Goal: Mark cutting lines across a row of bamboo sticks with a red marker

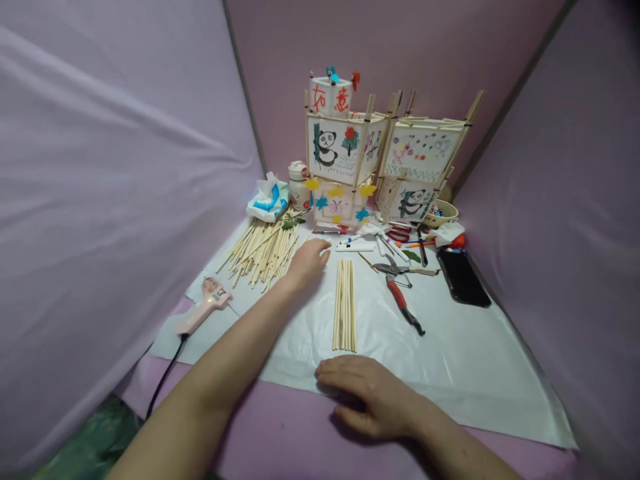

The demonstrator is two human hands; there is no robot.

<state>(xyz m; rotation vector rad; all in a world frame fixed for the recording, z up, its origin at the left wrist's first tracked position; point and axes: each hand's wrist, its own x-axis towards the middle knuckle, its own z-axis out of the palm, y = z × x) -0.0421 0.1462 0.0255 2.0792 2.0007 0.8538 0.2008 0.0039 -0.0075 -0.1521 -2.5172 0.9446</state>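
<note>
On the white-covered surface (470, 367), slim, pale, straight sticks (345, 307) lie side by side between your left hand (311, 259) and right hand (373, 392), both loosely spread; palms hidden, stick count unclear.

Drapes (125, 147), glue gun (204, 308) and wooden sticks (341, 307) mark a craft booth

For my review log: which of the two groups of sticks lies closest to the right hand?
The small, narrow row just beyond the right hand, its sticks side by side; the larger pile, farther away to the left, is loosely spread.
</note>
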